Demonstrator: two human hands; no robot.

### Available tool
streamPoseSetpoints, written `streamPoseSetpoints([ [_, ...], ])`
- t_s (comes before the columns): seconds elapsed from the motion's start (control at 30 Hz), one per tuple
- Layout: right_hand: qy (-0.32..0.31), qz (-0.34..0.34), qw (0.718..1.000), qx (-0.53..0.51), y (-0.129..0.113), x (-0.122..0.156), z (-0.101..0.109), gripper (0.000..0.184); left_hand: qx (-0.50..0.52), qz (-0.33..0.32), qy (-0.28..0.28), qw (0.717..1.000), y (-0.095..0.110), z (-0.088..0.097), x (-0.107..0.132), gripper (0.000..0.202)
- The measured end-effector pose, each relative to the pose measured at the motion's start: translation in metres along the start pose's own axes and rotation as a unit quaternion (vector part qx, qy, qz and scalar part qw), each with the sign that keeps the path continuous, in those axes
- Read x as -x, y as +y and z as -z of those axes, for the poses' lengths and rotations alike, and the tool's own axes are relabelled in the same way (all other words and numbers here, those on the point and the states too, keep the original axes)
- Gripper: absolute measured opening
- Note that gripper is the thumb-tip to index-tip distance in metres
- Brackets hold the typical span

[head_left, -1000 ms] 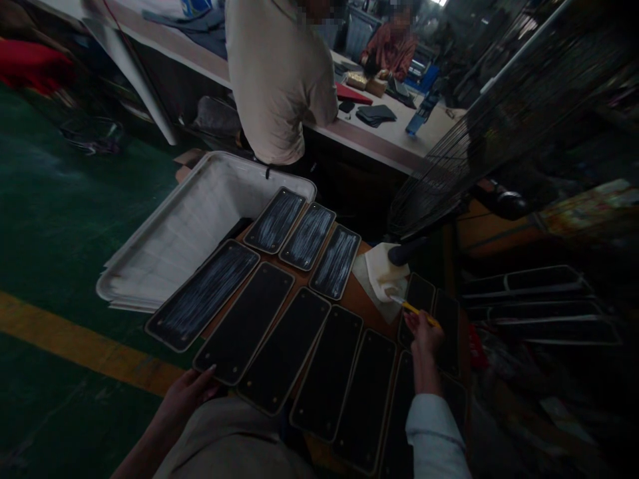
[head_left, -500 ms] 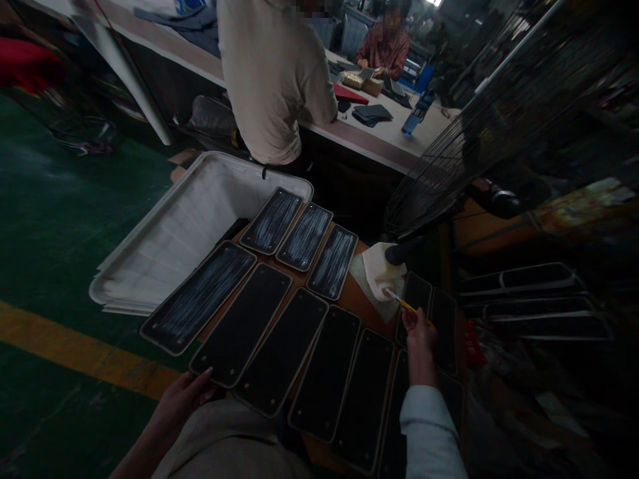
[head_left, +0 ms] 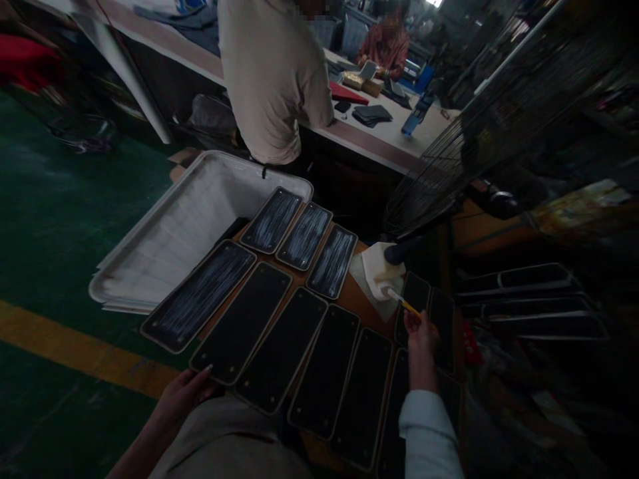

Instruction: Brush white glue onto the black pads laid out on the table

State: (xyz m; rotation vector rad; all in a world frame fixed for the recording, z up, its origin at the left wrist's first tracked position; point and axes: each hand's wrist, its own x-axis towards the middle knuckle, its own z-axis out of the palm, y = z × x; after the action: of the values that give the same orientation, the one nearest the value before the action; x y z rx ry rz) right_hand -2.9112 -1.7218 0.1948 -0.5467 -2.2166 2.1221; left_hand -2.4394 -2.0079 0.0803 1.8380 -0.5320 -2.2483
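Note:
My right hand [head_left: 422,332] grips a thin brush [head_left: 410,307] with a yellow handle. Its tip is at the opening of a cut-open whitish plastic container [head_left: 382,269]. My left hand [head_left: 187,391] pinches the near corner of a black rectangular panel [head_left: 242,322], thumb on top and the other fingers partly hidden under the edge. Left of that panel lies a long black panel [head_left: 200,296] streaked with white. Beyond are three shorter streaked panels, one of them the nearest to the container [head_left: 333,261]. Several plain black panels, such as this one [head_left: 324,371], lie to the right.
A large white plastic bin [head_left: 164,226] stands behind the panels on the left. Past it, a person in a beige shirt [head_left: 272,80] leans at a long worktable [head_left: 362,143]; another person [head_left: 384,50] sits across it. A wire fan guard [head_left: 429,179] rises at the right.
The brush tip has shifted slightly at the container's opening, and my right hand has dropped a little. My left hand stays at the panel's corner.

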Motion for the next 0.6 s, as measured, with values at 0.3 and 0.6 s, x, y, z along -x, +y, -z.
streamPoseSetpoints([
  [0.3, -0.003, 0.051, 0.999, 0.008, -0.011, 0.019, 0.012, 0.043, -0.022, -0.036, -0.035, 0.999, -0.001, 0.003, 0.002, 0.014],
  [0.6, -0.042, 0.11, 0.992, 0.041, -0.009, 0.032, -0.005, 0.051, -0.014, -0.038, -0.043, 0.998, -0.002, 0.004, 0.002, 0.017],
])
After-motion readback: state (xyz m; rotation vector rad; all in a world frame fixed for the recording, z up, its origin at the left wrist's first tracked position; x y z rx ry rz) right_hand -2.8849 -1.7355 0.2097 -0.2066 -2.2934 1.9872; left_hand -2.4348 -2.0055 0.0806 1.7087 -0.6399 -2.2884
